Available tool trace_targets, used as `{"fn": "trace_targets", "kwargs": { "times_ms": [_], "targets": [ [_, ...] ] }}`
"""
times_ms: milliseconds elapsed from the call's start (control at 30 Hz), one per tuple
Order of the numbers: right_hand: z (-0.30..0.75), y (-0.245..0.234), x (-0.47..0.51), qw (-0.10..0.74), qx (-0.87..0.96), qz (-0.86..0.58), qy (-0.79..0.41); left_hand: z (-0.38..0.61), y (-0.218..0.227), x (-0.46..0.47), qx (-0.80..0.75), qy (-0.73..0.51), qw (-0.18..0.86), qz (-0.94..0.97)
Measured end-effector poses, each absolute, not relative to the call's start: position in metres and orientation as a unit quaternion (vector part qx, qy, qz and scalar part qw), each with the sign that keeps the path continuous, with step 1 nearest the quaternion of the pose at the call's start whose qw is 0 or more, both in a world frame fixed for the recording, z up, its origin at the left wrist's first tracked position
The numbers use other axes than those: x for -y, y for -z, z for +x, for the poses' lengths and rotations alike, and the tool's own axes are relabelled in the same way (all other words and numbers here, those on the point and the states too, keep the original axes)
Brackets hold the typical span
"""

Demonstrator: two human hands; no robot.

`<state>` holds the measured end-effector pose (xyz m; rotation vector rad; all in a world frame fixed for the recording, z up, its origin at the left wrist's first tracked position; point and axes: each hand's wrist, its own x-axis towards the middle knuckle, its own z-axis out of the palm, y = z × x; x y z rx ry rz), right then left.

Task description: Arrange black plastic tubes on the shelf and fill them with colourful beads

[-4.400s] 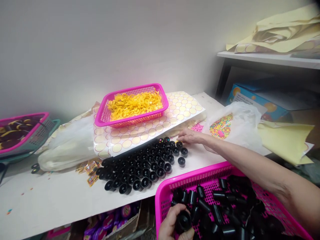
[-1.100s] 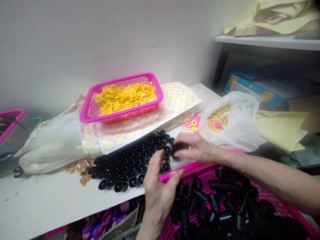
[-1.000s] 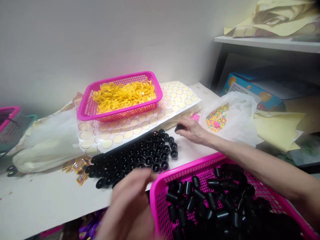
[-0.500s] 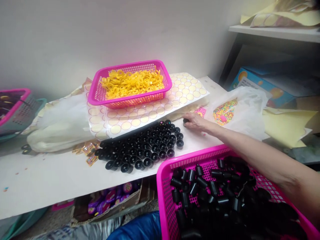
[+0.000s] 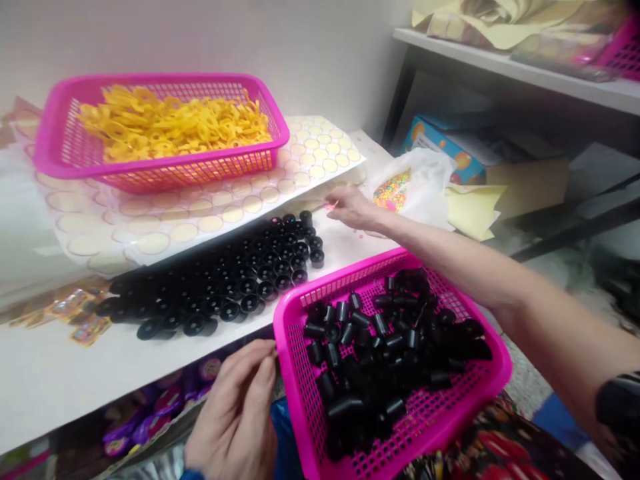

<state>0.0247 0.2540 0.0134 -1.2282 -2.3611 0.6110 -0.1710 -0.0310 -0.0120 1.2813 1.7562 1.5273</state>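
Observation:
My right hand [image 5: 353,205] reaches past the far end of the black caps, its bent fingers close together over small pink pieces [image 5: 330,207]. What its fingertips hold, if anything, I cannot make out. My left hand [image 5: 237,410] is at the lower middle, thumb and fingers pinched beside the left rim of a pink basket [image 5: 285,340]. Anything in that pinch is hidden or too small to name. Many short black cylinders [image 5: 380,343] lie loose in this basket. Rows of round black caps [image 5: 240,267] stand hollow side up on the white table [image 5: 50,373].
Another pink basket [image 5: 160,170], full of yellow ring-shaped pieces [image 5: 175,127], stands on sheets of round stickers [image 5: 233,213]. A plastic bag [image 5: 425,173] holds colourful beads [image 5: 393,190]. Small orange packets [image 5: 87,327] lie left. Purple items [image 5: 145,423] sit under the table edge.
My right hand has let go of a black cap, now standing at the far end of the rows, and is over the pink pieces. My left hand has come into view. The camera has shifted.

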Motion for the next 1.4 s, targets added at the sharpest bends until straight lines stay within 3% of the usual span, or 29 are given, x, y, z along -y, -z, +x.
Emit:
{"fn": "trace_targets", "kwargs": {
  "times_ms": [100, 200, 400, 600, 700, 800, 900, 1000, 1067, 1133, 1233, 1400],
  "targets": [
    [0.066, -0.026, -0.201, 0.224, 0.829, -0.460, -0.225, -0.174, 0.038, 0.034, -0.634, -0.483, 0.172, 0.578],
    [0.111, -0.028, -0.137, 0.176, 0.811, -0.491, -0.264, -0.171, 0.054, 0.038, -0.605, -0.459, 0.091, 0.644],
    [0.168, 0.002, -0.023, 0.155, 0.767, -0.548, -0.296, -0.162, 0.057, 0.038, -0.585, -0.463, 0.078, 0.661],
    [0.170, 0.024, 0.025, 0.097, 0.793, -0.573, -0.185, -0.160, 0.062, 0.036, -0.571, -0.418, 0.060, 0.704],
    [0.178, 0.025, 0.030, 0.095, 0.788, -0.590, -0.148, -0.156, 0.061, 0.031, -0.567, -0.386, 0.001, 0.728],
    [0.196, 0.025, 0.030, 0.180, 0.784, -0.563, -0.189, -0.149, 0.054, 0.028, -0.551, -0.337, -0.076, 0.760],
    [0.213, 0.030, 0.024, 0.326, 0.741, -0.521, -0.271, -0.139, 0.041, 0.030, -0.552, -0.305, -0.108, 0.768],
    [0.229, 0.038, 0.018, 0.483, 0.641, -0.514, -0.301, -0.125, 0.031, 0.035, -0.558, -0.303, -0.076, 0.768],
    [0.238, 0.041, 0.016, 0.518, 0.605, -0.530, -0.289, -0.114, 0.028, 0.037, -0.552, -0.283, -0.005, 0.785],
    [0.245, 0.040, 0.017, 0.473, 0.632, -0.542, -0.290, -0.103, 0.026, 0.037, -0.553, -0.228, 0.088, 0.797],
    [0.246, 0.034, 0.017, 0.338, 0.724, -0.524, -0.295, -0.090, 0.020, 0.031, -0.580, -0.119, 0.190, 0.784],
    [0.215, 0.028, 0.011, 0.136, 0.860, -0.451, -0.195, -0.083, -0.003, 0.000, -0.631, -0.053, 0.191, 0.750]
  ]
}}
